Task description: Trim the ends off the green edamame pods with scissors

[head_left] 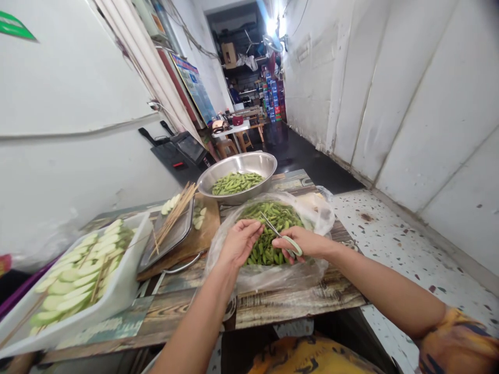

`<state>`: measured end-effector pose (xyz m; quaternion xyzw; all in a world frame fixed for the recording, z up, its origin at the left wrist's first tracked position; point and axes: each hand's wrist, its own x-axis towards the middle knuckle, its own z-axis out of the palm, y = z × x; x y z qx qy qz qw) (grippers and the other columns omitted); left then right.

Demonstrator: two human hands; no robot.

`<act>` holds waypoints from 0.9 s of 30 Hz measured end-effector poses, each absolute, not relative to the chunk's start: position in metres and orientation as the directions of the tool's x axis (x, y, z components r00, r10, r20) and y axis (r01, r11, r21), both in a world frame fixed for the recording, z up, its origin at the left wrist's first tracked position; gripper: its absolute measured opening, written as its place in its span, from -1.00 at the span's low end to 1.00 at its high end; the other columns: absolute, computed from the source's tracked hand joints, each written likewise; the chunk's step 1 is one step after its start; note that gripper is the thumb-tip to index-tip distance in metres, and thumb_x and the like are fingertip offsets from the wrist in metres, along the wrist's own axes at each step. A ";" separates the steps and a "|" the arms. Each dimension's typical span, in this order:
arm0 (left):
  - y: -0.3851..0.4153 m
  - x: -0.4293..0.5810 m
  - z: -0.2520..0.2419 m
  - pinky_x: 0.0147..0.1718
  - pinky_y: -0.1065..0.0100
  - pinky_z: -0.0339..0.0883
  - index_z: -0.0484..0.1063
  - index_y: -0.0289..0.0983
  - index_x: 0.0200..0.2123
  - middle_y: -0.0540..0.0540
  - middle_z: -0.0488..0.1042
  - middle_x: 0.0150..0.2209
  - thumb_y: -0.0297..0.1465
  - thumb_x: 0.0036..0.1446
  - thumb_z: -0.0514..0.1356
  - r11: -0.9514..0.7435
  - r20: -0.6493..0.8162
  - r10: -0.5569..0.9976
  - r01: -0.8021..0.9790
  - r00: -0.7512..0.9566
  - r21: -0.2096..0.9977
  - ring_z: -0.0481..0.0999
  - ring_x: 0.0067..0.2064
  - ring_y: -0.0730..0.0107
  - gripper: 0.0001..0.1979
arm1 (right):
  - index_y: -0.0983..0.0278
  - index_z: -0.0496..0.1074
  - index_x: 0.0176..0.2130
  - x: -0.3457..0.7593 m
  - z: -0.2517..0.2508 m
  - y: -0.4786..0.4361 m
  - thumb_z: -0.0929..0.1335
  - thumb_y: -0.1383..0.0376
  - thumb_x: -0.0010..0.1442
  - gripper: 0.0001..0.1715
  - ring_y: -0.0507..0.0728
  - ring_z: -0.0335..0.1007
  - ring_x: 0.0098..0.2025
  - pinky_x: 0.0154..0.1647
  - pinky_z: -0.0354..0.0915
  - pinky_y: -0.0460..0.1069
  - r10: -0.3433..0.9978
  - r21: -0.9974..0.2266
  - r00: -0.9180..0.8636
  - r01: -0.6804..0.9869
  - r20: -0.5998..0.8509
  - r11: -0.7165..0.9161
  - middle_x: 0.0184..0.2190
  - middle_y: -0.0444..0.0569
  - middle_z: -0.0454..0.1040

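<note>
My right hand (294, 243) is closed around the light green handles of a pair of scissors (273, 228), whose blades point up and left. Just left of the blades, my left hand (242, 241) has its thumb and fingertips pinched together; what they hold is too small to make out. Both hands are above a clear plastic bag (268, 280), spread wide and full of green edamame pods (265, 253). Behind the bag a steel bowl (268, 169) contains more edamame pods (237, 183).
At left, a white tray (146, 228) carries skewered pale green slices (74, 283). Bamboo skewers (173, 213) lie across a metal tray (186, 223) on a wooden board (212, 213). The patterned table (296, 306) ends near my lap. A white wall (421, 104) rises at right.
</note>
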<state>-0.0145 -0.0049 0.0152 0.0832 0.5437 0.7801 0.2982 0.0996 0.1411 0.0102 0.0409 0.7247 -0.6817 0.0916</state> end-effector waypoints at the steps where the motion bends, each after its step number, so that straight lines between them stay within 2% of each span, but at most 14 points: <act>1: -0.003 -0.011 0.015 -0.25 0.46 0.38 0.38 -0.35 -0.52 0.01 0.48 -0.49 -0.50 -0.25 0.39 -0.235 -0.192 0.550 -0.371 -0.813 0.898 0.50 -0.38 0.54 -0.77 | 0.31 0.28 -0.53 0.099 0.010 0.141 0.39 -0.03 -0.02 -0.53 -0.02 0.26 -0.68 -0.83 0.07 -0.18 -0.055 -0.982 -0.982 0.179 -0.183 0.065 -0.67 -0.18 0.33; 6: 0.001 -0.002 0.013 -0.24 0.43 0.39 0.36 -0.35 -0.57 0.02 0.45 -0.53 -0.49 -0.28 0.40 -0.230 -0.196 0.533 -0.364 -0.823 0.903 0.51 -0.38 0.51 -0.76 | 0.30 0.27 -0.54 0.098 0.008 0.139 0.38 -0.05 -0.01 -0.52 -0.02 0.23 -0.71 -0.84 0.05 -0.17 -0.007 -0.985 -0.986 0.163 -0.164 0.063 -0.70 -0.19 0.31; 10: -0.001 0.000 0.010 -0.28 0.44 0.39 0.32 -0.35 -0.61 0.01 0.44 -0.55 -0.49 -0.26 0.39 -0.169 -0.241 0.554 -0.391 -0.797 0.905 0.50 -0.41 0.51 -0.75 | 0.32 0.29 -0.57 0.101 0.009 0.137 0.33 -0.07 0.04 -0.48 -0.08 0.06 -0.81 -0.84 -0.02 -0.17 0.024 -0.967 -0.984 0.180 -0.179 0.183 -0.79 -0.20 0.27; 12: -0.004 -0.002 0.011 -0.30 0.44 0.39 0.29 -0.34 -0.61 -0.01 0.43 -0.55 -0.51 -0.23 0.37 -0.107 -0.286 0.570 -0.415 -0.770 0.903 0.50 -0.40 0.49 -0.74 | 0.32 0.29 -0.61 0.102 0.010 0.138 0.36 -0.06 0.02 -0.48 -0.08 0.07 -0.81 -0.82 0.00 -0.18 0.042 -0.954 -0.981 0.194 -0.190 0.230 -0.82 -0.21 0.24; 16: -0.013 -0.012 0.018 -0.45 0.49 0.33 0.33 -0.30 -0.46 0.03 0.40 -0.55 -0.56 -0.18 0.29 -0.083 -0.328 0.539 -0.437 -0.775 0.896 0.47 -0.45 0.52 -0.81 | 0.32 0.26 -0.65 0.098 0.011 0.144 0.42 -0.01 -0.05 -0.49 -0.07 0.15 -0.78 -0.82 0.00 -0.19 0.079 -0.968 -0.985 0.164 -0.151 0.193 -0.81 -0.21 0.25; 19: -0.015 -0.026 0.021 -0.58 0.54 0.18 0.38 -0.28 -0.30 0.08 0.38 -0.53 -0.58 -0.22 0.20 -0.044 -0.295 0.550 -0.380 -0.781 0.924 0.37 -0.55 0.60 -0.70 | 0.32 0.28 -0.59 0.092 0.010 0.153 0.37 -0.02 0.02 -0.52 -0.09 0.09 -0.81 -0.86 -0.09 -0.19 0.221 -0.985 -0.967 0.149 -0.127 0.086 -0.80 -0.21 0.26; 21: -0.009 -0.035 0.020 -0.62 0.52 0.11 0.42 -0.29 -0.26 0.09 0.36 -0.56 -0.55 -0.21 0.18 0.083 -0.229 0.567 -0.223 -0.791 0.971 0.29 -0.59 0.60 -0.67 | 0.32 0.30 -0.54 0.089 0.008 0.158 0.35 -0.02 0.04 -0.54 -0.09 0.09 -0.81 -0.86 -0.10 -0.19 0.293 -0.992 -0.950 0.124 -0.108 0.038 -0.78 -0.21 0.28; 23: 0.002 -0.045 0.016 -0.58 0.48 0.13 0.47 -0.29 -0.27 0.06 0.39 -0.58 -0.47 -0.15 0.19 0.263 -0.088 0.550 0.072 -0.831 0.962 0.30 -0.58 0.55 -0.73 | 0.32 0.30 -0.53 0.087 0.007 0.160 0.36 -0.03 0.03 -0.53 -0.09 0.08 -0.81 -0.86 -0.09 -0.19 0.310 -0.994 -0.946 0.106 -0.092 0.029 -0.78 -0.21 0.29; 25: 0.016 -0.055 0.011 -0.48 0.42 0.21 0.52 -0.28 -0.34 -0.02 0.49 -0.52 -0.40 -0.09 0.19 0.430 0.081 0.561 0.374 -0.824 0.821 0.39 -0.50 0.45 -0.81 | 0.32 0.29 -0.55 0.087 0.007 0.161 0.37 -0.04 0.01 -0.52 -0.10 0.05 -0.82 -0.86 -0.09 -0.18 0.303 -0.994 -0.949 0.103 -0.087 0.038 -0.79 -0.21 0.28; 27: 0.030 -0.064 0.007 -0.38 0.36 0.24 0.54 -0.26 -0.45 -0.07 0.54 -0.47 -0.39 -0.08 0.20 0.501 0.147 0.623 0.537 -0.768 0.679 0.44 -0.42 0.35 -0.87 | 0.32 0.27 -0.56 0.088 0.008 0.160 0.38 -0.05 0.00 -0.50 -0.11 0.03 -0.83 -0.86 -0.09 -0.18 0.299 -0.994 -0.950 0.103 -0.086 0.043 -0.80 -0.22 0.27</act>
